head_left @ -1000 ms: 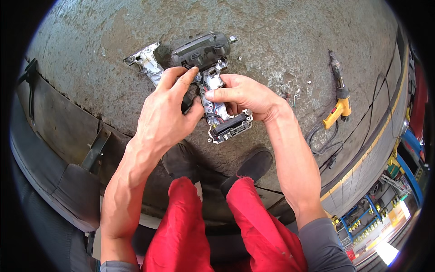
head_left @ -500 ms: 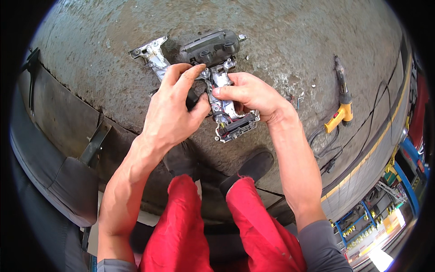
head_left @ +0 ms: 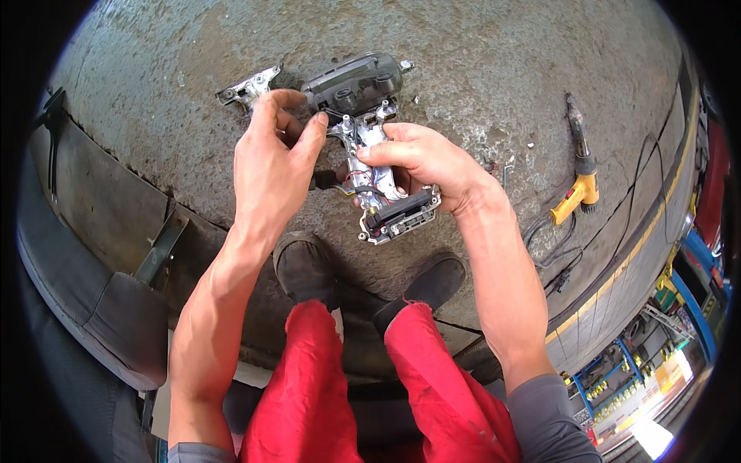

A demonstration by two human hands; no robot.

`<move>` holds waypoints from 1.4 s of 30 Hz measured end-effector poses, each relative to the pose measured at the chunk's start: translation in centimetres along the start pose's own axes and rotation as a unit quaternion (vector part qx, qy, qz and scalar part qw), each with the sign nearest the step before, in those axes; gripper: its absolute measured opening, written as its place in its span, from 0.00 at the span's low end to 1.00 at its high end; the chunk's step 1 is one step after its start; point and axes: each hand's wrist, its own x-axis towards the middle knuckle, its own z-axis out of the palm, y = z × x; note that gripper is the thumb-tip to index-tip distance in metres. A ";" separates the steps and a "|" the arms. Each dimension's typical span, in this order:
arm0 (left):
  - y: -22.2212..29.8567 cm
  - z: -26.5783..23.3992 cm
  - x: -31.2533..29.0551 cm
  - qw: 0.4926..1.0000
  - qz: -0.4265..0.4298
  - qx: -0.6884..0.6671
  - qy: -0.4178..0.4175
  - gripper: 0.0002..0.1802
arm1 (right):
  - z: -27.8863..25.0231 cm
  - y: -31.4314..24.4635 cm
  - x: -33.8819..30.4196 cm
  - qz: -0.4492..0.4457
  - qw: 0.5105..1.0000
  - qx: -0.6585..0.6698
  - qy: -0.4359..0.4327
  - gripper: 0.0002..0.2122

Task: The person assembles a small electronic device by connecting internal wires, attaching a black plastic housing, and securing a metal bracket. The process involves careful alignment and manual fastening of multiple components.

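Observation:
My right hand (head_left: 432, 158) grips a silver metal assembly (head_left: 372, 158), its thumb across the front and its other fingers partly hidden behind. Thin coloured wires and a black cable run along the assembly. A black rectangular module (head_left: 403, 212) sits at its lower end. A small black connector (head_left: 323, 180) sticks out at the assembly's left side. My left hand (head_left: 275, 147) is just left of the assembly, thumb and curled fingers apart, with nothing seen between them. Beyond the hands, a dark grey plastic housing (head_left: 351, 83) and a separate silver bracket (head_left: 255, 85) lie on the ground.
A yellow heat gun (head_left: 579, 193) with a dark nozzle lies on the right, its black cord (head_left: 552, 258) coiled near it. A thin hex key (head_left: 507, 176) lies closer in. Dark seats (head_left: 116, 324) stand at left. Blue shelving (head_left: 617, 370) is at lower right.
My left hand has drawn away to the left from the assembly, its fingers parting. The black connector now shows below it. The assembly has shifted slightly left in my right hand.

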 end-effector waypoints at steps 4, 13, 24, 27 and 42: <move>0.2 -0.1 1.0 0.997 0.008 0.078 0.007 0.38 | 0.4 -0.1 -0.1 0.007 0.999 0.044 -0.002 0.13; 0.9 -1.5 3.5 0.986 0.052 0.100 -0.123 0.42 | 0.2 -0.7 -0.5 0.013 0.999 0.030 0.022 0.12; 1.1 -1.9 5.4 0.961 0.167 0.139 -0.173 0.35 | 0.3 -1.7 -0.6 0.009 0.998 0.054 0.007 0.15; 1.5 -1.8 5.9 0.946 0.196 0.191 -0.173 0.35 | 0.0 -1.4 -0.6 0.007 0.996 0.089 0.009 0.15; 3.7 -2.8 6.7 0.897 0.257 0.257 -0.250 0.43 | 0.2 -2.4 0.0 -0.015 0.996 0.078 0.046 0.13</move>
